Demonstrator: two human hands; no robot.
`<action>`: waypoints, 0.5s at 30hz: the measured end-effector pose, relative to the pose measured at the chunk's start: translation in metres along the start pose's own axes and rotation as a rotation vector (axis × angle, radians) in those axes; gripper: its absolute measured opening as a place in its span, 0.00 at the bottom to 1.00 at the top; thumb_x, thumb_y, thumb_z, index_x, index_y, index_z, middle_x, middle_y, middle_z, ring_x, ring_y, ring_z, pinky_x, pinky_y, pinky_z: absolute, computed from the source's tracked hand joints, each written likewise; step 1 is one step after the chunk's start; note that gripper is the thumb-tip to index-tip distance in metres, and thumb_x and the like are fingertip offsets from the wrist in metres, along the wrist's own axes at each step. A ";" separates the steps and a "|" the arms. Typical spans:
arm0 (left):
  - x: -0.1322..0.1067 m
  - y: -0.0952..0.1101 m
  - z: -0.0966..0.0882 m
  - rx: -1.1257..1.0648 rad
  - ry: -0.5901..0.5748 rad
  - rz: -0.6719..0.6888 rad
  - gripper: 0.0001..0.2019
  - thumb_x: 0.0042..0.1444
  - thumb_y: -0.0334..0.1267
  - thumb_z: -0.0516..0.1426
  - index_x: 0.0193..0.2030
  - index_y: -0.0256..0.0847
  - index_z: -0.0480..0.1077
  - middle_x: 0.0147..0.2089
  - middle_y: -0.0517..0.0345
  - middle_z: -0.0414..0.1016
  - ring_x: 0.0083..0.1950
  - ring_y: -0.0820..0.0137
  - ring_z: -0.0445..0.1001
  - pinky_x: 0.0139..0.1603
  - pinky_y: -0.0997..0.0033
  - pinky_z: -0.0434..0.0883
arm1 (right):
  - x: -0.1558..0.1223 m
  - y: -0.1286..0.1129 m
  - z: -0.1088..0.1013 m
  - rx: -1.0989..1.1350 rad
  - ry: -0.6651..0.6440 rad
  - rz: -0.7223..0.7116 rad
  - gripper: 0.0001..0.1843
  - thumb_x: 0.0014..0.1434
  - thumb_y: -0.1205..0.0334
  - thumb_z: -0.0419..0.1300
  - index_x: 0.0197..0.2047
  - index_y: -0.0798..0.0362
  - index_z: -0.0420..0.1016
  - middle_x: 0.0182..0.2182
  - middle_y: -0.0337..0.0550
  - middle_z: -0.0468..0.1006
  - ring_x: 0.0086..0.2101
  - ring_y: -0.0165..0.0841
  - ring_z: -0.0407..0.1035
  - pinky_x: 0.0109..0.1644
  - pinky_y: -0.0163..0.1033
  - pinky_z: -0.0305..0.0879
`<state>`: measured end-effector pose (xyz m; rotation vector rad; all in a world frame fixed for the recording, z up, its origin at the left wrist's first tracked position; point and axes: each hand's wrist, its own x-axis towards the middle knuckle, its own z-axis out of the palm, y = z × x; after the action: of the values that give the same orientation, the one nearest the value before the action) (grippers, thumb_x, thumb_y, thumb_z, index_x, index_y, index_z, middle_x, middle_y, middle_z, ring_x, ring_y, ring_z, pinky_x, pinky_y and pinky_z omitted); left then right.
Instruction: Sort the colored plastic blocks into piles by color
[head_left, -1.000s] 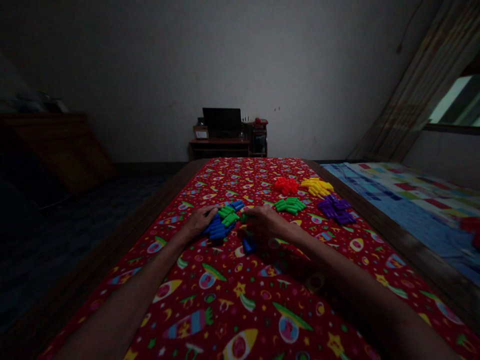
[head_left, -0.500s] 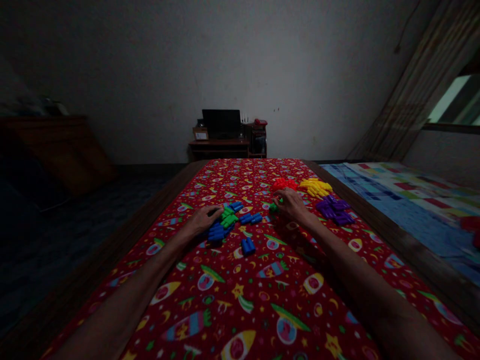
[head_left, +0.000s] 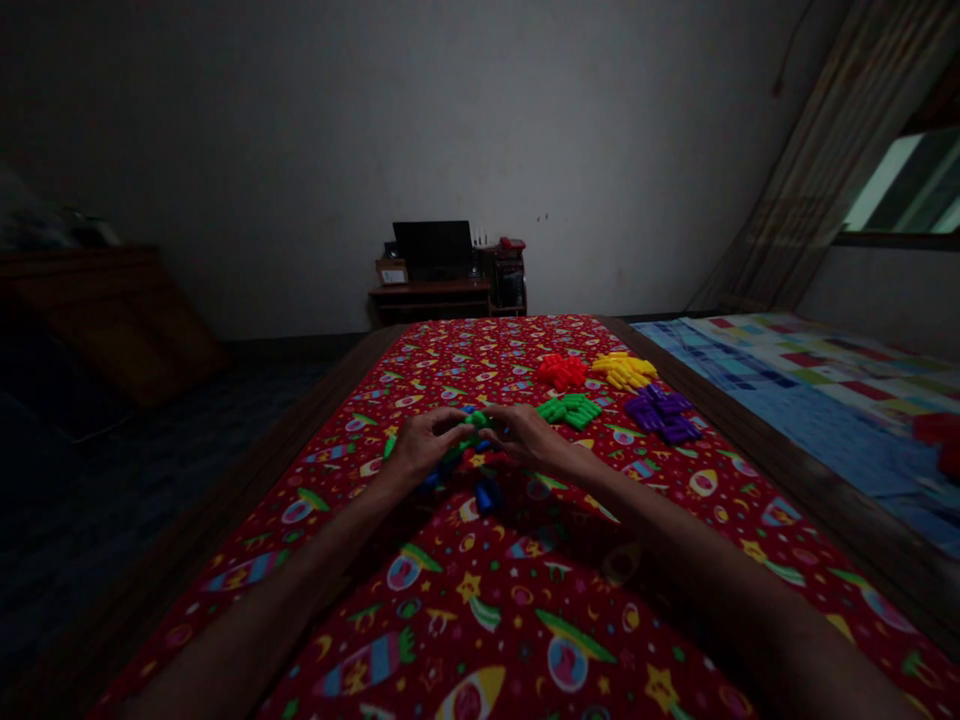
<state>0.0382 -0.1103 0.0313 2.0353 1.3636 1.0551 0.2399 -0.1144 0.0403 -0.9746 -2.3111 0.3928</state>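
Note:
My left hand (head_left: 424,442) and my right hand (head_left: 527,436) meet over the cloth, both closed with thumb and fingers around a small green toy block (head_left: 475,430). Whether it is one piece or two pressed together, I cannot tell. Several blue blocks (head_left: 487,495) lie below and behind the hands, mostly covered or in shadow. A bit of green also shows at the left hand's far side. Just right of my right hand lies a heap of ribbed green blocks (head_left: 571,410).
Farther back on the right are heaps of red (head_left: 562,372), yellow (head_left: 624,371) and purple blocks (head_left: 663,414). They lie on a red patterned cloth (head_left: 480,640) over a long table. A bed (head_left: 765,410) stands to the right, a desk with a monitor (head_left: 433,250) at the wall.
My right hand has come left from the green heap, which now shows, to meet my left hand. My left hand has moved slightly right, off the blue and green blocks. The view has shifted slightly.

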 end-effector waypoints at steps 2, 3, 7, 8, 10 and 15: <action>0.000 0.001 -0.003 0.052 0.012 0.029 0.23 0.57 0.54 0.51 0.45 0.39 0.77 0.44 0.51 0.81 0.45 0.60 0.78 0.49 0.63 0.73 | 0.001 0.014 -0.011 -0.041 0.071 0.065 0.11 0.61 0.65 0.57 0.45 0.58 0.77 0.32 0.45 0.79 0.29 0.30 0.67 0.34 0.32 0.56; 0.001 -0.001 -0.007 0.103 0.035 0.055 0.24 0.58 0.53 0.50 0.47 0.39 0.77 0.47 0.51 0.81 0.47 0.59 0.77 0.51 0.62 0.72 | 0.001 0.024 -0.018 -0.082 0.122 0.104 0.12 0.61 0.66 0.57 0.47 0.57 0.77 0.34 0.46 0.80 0.31 0.31 0.69 0.35 0.32 0.57; 0.007 -0.024 -0.031 0.312 0.103 0.093 0.21 0.57 0.49 0.50 0.47 0.41 0.77 0.51 0.50 0.79 0.52 0.58 0.75 0.57 0.60 0.69 | -0.007 0.066 -0.047 -0.381 0.232 0.285 0.16 0.62 0.70 0.52 0.49 0.55 0.77 0.41 0.51 0.80 0.39 0.37 0.71 0.41 0.35 0.59; 0.009 -0.031 -0.036 0.345 0.098 0.071 0.21 0.57 0.49 0.50 0.46 0.41 0.78 0.50 0.50 0.80 0.52 0.57 0.75 0.58 0.60 0.69 | -0.010 0.074 -0.052 -0.452 0.211 0.327 0.17 0.62 0.70 0.52 0.49 0.56 0.77 0.41 0.52 0.80 0.40 0.38 0.71 0.41 0.36 0.59; 0.011 -0.045 -0.041 0.388 0.059 0.010 0.21 0.56 0.49 0.51 0.44 0.40 0.79 0.50 0.49 0.80 0.52 0.56 0.76 0.57 0.60 0.70 | -0.016 0.083 -0.057 -0.548 0.127 0.390 0.16 0.62 0.69 0.52 0.48 0.57 0.78 0.42 0.55 0.80 0.41 0.40 0.71 0.41 0.37 0.59; 0.008 -0.052 -0.037 0.432 -0.117 -0.072 0.23 0.55 0.49 0.51 0.50 0.40 0.77 0.52 0.49 0.79 0.53 0.55 0.76 0.55 0.61 0.71 | -0.020 0.082 -0.055 -0.610 -0.054 0.438 0.16 0.64 0.63 0.51 0.48 0.57 0.78 0.43 0.56 0.79 0.43 0.41 0.71 0.41 0.37 0.59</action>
<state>-0.0187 -0.0833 0.0177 2.2826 1.7000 0.6358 0.3303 -0.0701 0.0368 -1.7945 -2.2943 -0.1413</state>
